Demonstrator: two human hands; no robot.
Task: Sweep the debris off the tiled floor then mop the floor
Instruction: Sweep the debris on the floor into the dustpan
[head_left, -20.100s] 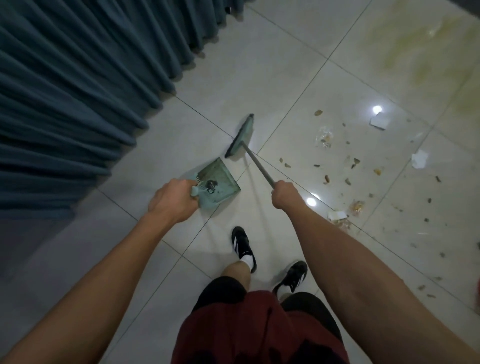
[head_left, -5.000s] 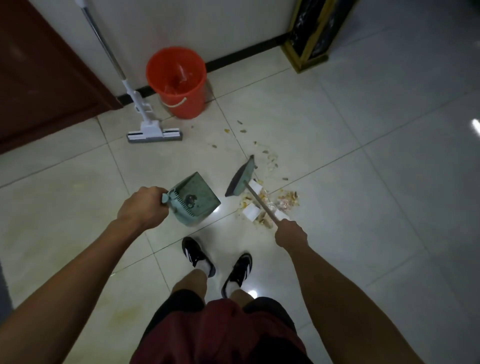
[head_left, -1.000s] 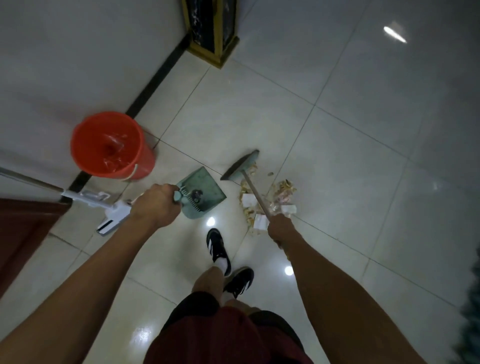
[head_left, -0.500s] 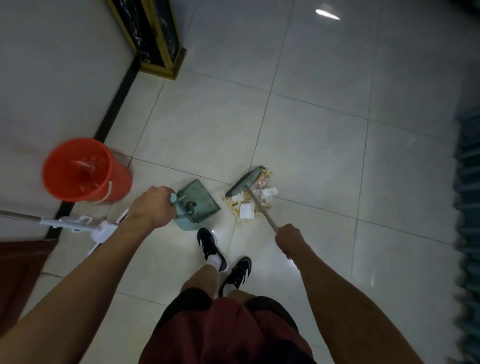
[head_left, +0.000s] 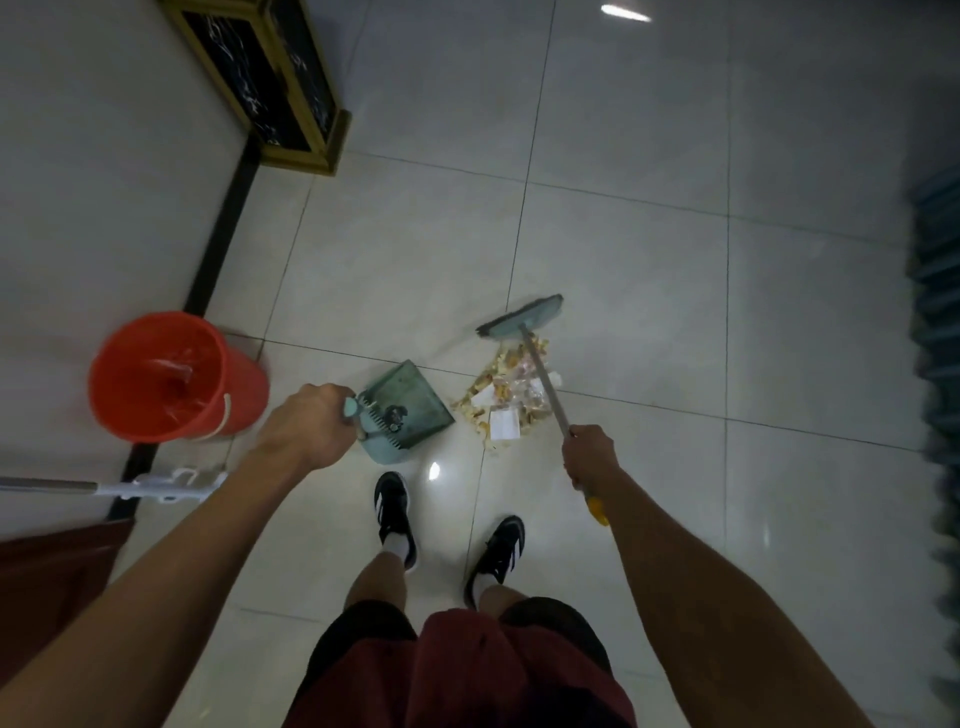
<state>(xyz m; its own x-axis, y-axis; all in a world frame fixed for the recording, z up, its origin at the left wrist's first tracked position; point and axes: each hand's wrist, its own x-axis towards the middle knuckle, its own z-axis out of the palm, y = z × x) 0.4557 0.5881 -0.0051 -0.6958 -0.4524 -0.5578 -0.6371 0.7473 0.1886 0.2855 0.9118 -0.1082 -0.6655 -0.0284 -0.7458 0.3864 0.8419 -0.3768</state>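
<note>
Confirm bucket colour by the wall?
Red-orange bucket, with a white handle; the head view, the only one, shows it clearly.

Glossy tile floor (head_left: 649, 291), plastic dustpan (head_left: 410, 402) & bucket (head_left: 171, 379), metal broom handle (head_left: 545, 387).

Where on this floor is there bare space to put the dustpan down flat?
Bare tiles lie beyond the broom head, up toward the gold-framed stand, and right of the debris pile. It is crowded between the dustpan and the pile, and near the orange bucket and mop.
</note>
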